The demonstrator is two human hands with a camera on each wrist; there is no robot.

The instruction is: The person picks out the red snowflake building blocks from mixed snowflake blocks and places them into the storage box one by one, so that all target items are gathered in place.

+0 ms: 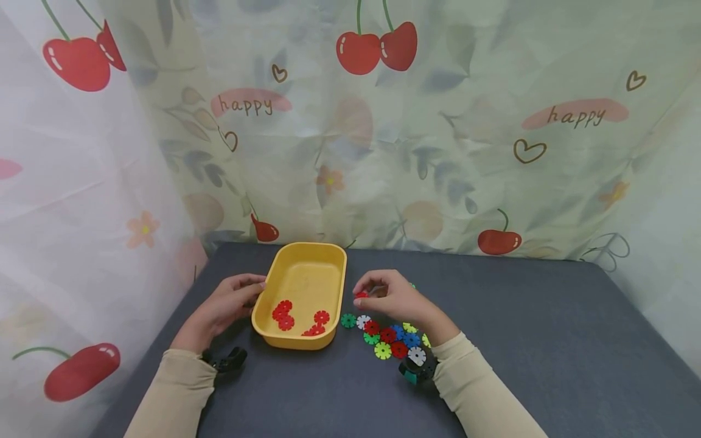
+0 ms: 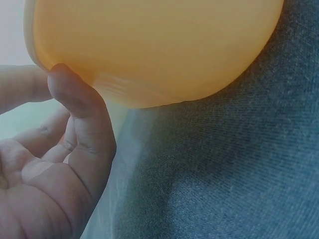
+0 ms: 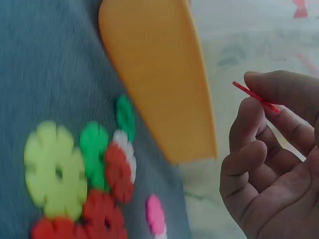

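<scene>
A yellow plastic tray stands on the dark table, with several red snowflake discs inside at its near end. At the tray's left side, my left hand pinches the rim between thumb and fingers; the left wrist view shows the thumb against the tray wall. My right hand is held just right of the tray. Between its thumb and index finger it pinches a red snowflake disc, seen edge-on in the right wrist view. Below that hand lies a loose group of coloured snowflake discs.
The loose discs are green, white, red, blue and yellow, and some are partly covered by the right wrist and its black strap. A pink disc shows in the right wrist view. A printed curtain hangs behind the table.
</scene>
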